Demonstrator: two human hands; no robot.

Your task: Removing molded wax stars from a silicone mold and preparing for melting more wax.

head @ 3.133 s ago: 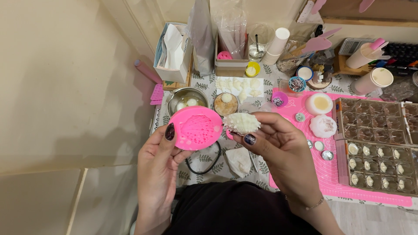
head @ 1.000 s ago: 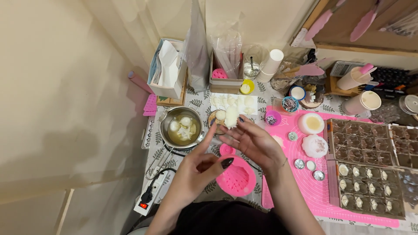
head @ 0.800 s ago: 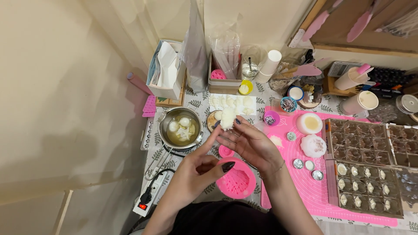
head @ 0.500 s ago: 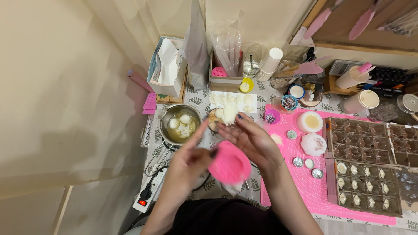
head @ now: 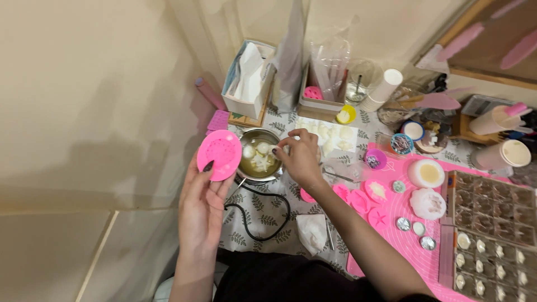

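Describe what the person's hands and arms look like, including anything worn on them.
Both forearms are bare, with no sleeves in view. The left hand has a long nail painted very dark, seen on the thumb by the pink mould. The right hand shows the same dark polish on a fingertip. No rings or watch are visible. Dark clothing shows at the bottom edge.

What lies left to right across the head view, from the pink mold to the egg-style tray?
Pink mold in the left hand → pot → right hand → purple cup → round candle → compartment tray.
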